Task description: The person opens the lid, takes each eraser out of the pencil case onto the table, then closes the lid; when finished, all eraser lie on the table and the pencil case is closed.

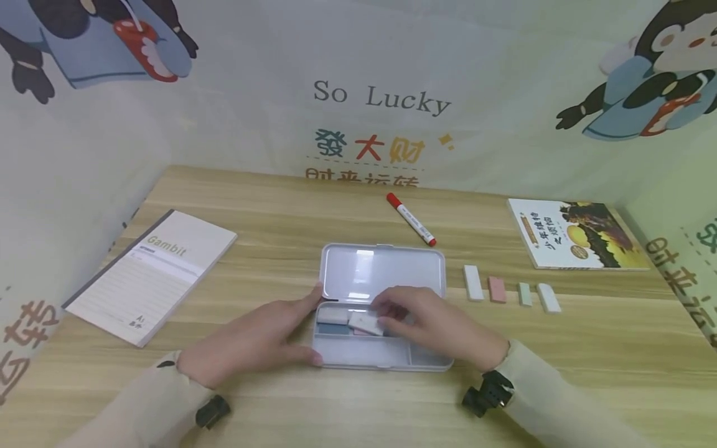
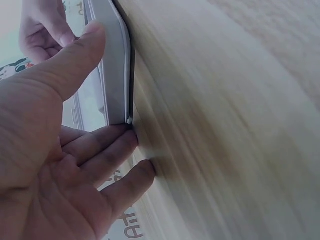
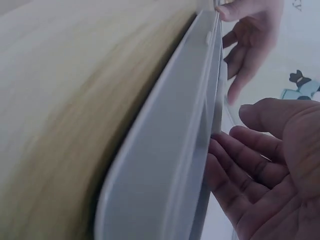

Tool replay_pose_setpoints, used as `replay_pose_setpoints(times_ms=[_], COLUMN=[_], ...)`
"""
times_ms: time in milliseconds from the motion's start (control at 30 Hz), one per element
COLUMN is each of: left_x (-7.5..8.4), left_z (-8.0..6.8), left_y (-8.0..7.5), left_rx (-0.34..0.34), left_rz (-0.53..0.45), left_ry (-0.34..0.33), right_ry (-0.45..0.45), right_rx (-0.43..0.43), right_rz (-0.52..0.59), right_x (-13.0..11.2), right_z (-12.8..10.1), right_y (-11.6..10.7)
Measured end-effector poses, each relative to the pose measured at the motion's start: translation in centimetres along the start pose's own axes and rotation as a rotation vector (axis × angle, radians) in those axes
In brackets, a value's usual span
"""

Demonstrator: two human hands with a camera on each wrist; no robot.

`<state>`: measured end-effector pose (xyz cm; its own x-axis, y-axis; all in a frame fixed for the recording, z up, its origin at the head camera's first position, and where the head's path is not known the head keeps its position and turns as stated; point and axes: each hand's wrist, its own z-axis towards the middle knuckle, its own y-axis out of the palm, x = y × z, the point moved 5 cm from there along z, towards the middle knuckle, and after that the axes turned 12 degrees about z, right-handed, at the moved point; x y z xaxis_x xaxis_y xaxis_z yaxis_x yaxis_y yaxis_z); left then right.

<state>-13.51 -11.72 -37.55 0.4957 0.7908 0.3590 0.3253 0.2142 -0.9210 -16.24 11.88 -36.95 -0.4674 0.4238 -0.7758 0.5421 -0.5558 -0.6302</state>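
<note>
A pale grey pencil case [image 1: 361, 352] lies with its hinged lid [image 1: 347, 272] tipped back. My left hand [image 1: 254, 339] holds its left end, thumb at the front corner and fingers by the hinge. In the case's rear compartment are a white eraser [image 1: 333, 317], a blue-grey piece [image 1: 333, 329] and a pink piece, mostly covered. Another white eraser [image 1: 366, 323] lies tilted on top of them. My right hand [image 1: 428, 318] reaches into the case with its fingertips by that eraser's right end. In the right wrist view, the thumb [image 3: 260, 116] stands apart from the fingers.
Right of the case lie a white eraser [image 1: 473, 283], a pink eraser [image 1: 496, 289], a green eraser [image 1: 524, 294] and another white one [image 1: 549, 298]. A red marker [image 1: 411, 219] lies behind the lid. A notebook [image 1: 157, 274] is at left, a book [image 1: 577, 236] at back right.
</note>
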Motion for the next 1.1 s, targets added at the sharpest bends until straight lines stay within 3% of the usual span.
replay_pose_setpoints(times_ms=[333,667,867,1100], left_x=[-0.3,-0.2,-0.1,-0.2], left_z=[-0.4,-0.1,-0.1,-0.3], left_y=[0.1,0.2,0.1,0.1], left_rx=[0.011,0.013,0.013,0.009], left_rz=[0.002,-0.014,-0.001,0.005], left_ry=[-0.007,0.006,0.007,0.002], right_ry=[0.008,-0.051,-0.074,-0.015], right_rx=[-0.033,0.006,0.099,0.242], right_rz=[-0.008,0.009,0.044,0.118], right_x=[-0.5,-0.4,-0.1,0.7], right_z=[1.2,0.7,-0.8,-3.6], right_y=[1.5,0.6,-0.9,-3.0])
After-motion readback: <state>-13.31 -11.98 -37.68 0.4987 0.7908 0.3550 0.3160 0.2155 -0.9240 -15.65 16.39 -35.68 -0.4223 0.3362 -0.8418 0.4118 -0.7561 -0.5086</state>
